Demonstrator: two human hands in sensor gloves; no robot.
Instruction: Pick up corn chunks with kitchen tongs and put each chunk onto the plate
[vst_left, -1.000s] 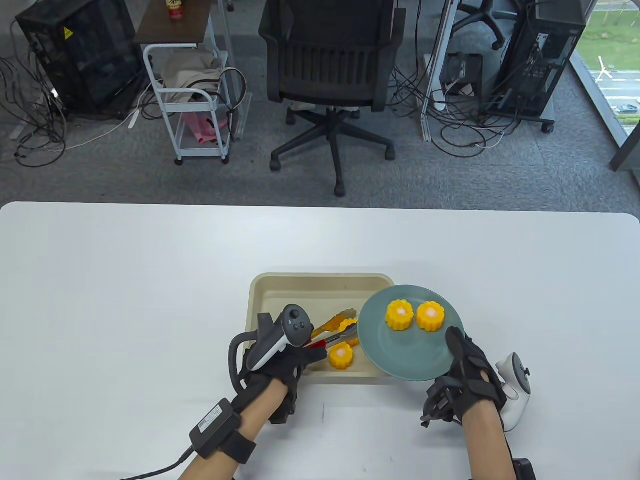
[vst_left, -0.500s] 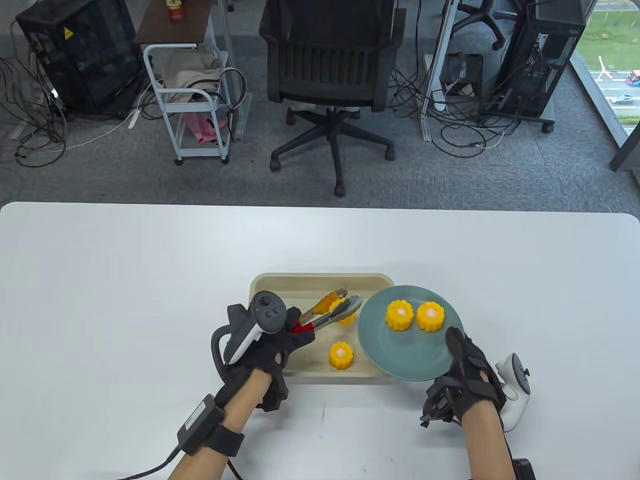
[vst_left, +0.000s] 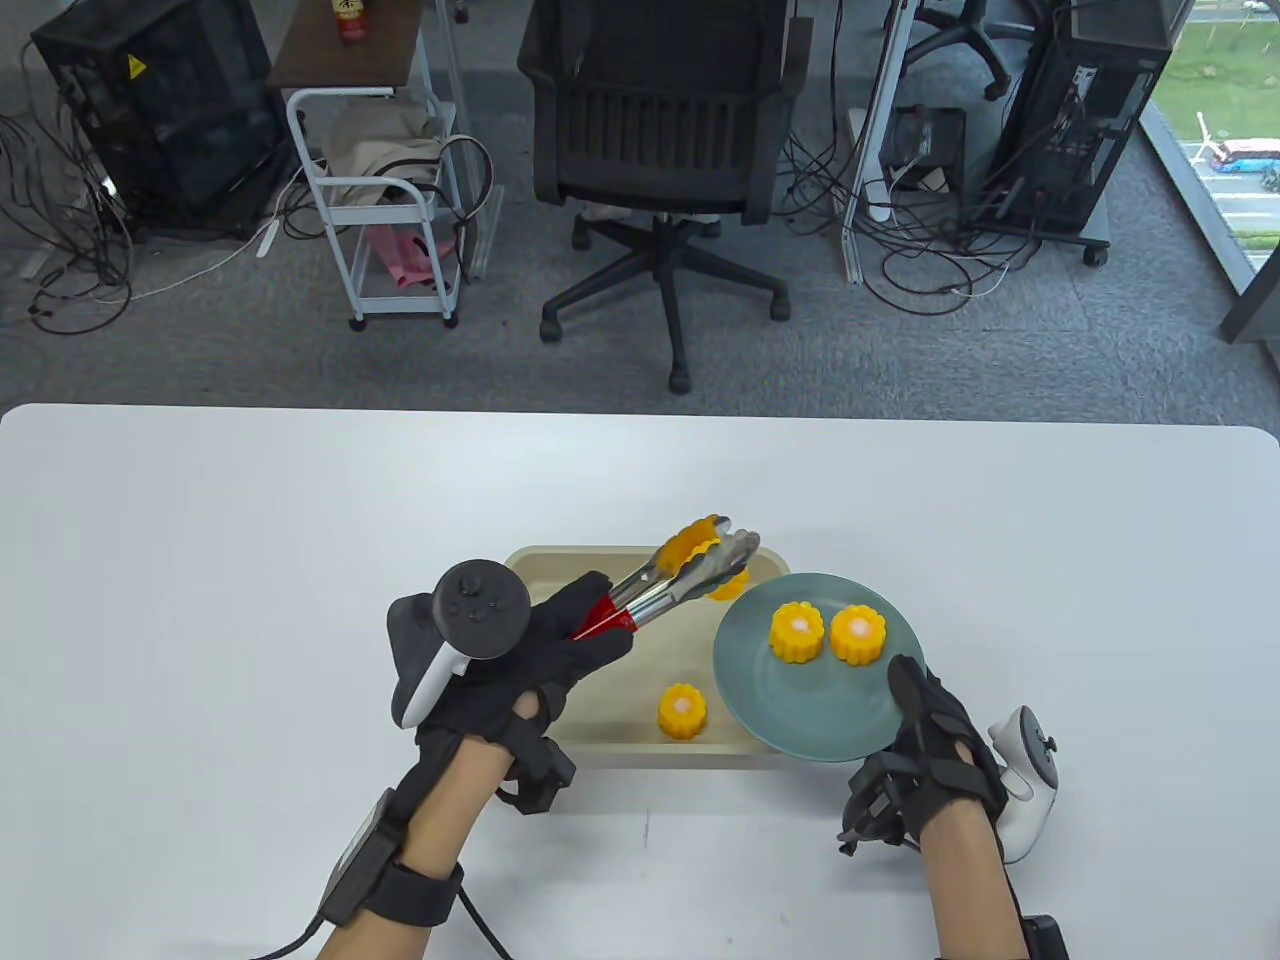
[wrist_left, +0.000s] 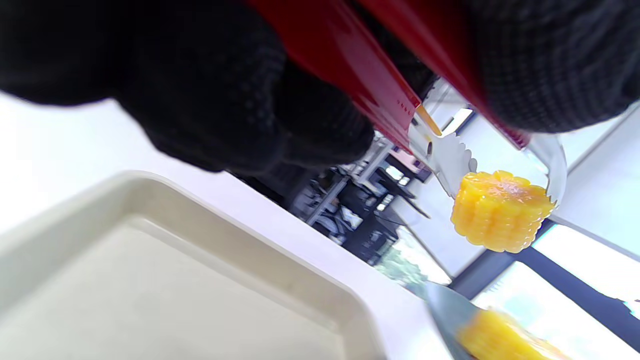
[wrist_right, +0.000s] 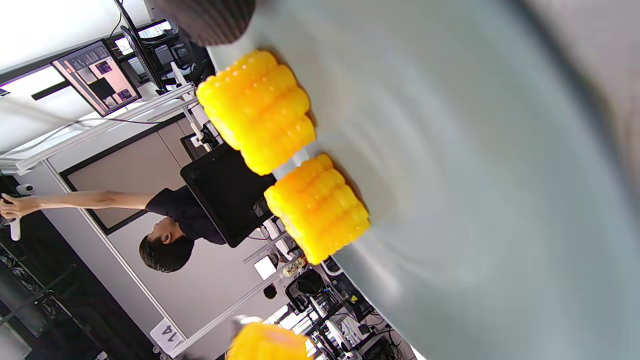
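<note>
Corn chunks are split three ways from where I watch: two on the plate, one in the tray, one in the air. Below them all lies the white desk (vst_left: 250, 560), with a beige tray (vst_left: 620, 752) near its front edge and a blue-grey plate (vst_left: 800, 710) overlapping the tray's right side. On the floor beyond stand a black office chair (vst_left: 660, 130), a white trolley (vst_left: 385, 215) and a black cabinet (vst_left: 150, 110) with a yellow warning triangle; I cannot read any wording there. The right wrist view catches a small card marked "14" (wrist_right: 167, 331) in the background.

My left hand (vst_left: 545, 650) is raised over the tray's left part, its fingers curled round the red handles of the kitchen tongs (vst_left: 670, 580), which angle up and to the right. The tongs' metal tips clamp a lifted chunk (vst_left: 700, 555) above the tray's far right corner, just beside the plate's far-left rim; the left wrist view shows that chunk (wrist_left: 500, 210) clear of the tray below. My right hand (vst_left: 935, 740) grips the plate's near-right edge, the thumb lying on top of the rim.

Two plated chunks (vst_left: 798, 631) sit side by side on the plate's far half, close to touching. One remaining chunk (vst_left: 682, 710) stands upright on the tray floor near its front wall, just left of the plate.
</note>
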